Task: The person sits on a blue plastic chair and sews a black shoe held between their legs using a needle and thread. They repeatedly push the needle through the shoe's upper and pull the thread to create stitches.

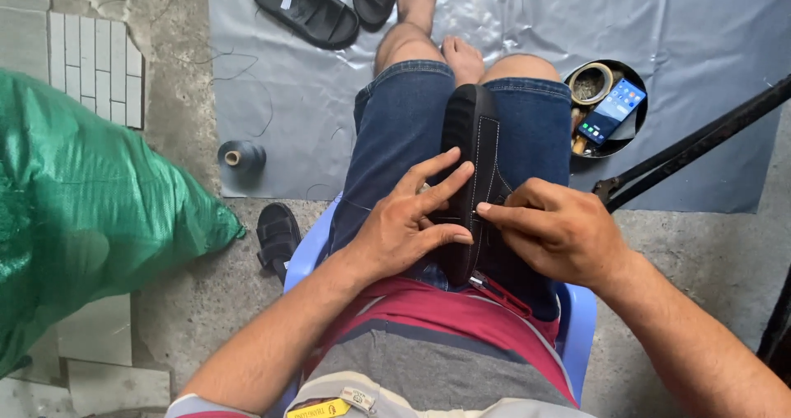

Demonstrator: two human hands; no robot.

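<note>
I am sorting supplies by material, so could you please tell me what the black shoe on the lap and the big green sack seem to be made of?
Shoe: probably matte rubber or foam sole with leather-like upper, pale stitching along the edge. Sack: likely woven plastic, with glossy crinkled folds.

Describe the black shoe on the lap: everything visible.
The black shoe stands on edge between the person's thighs, lengthwise, its rounded end toward the knees. It looks like dark leather or a synthetic upper on a thick black sole, with a line of pale stitching running along the upper. The left hand lies across its near part with fingers spread; the right hand pinches at its side by the stitching. Its near end is hidden behind the hands.
</note>
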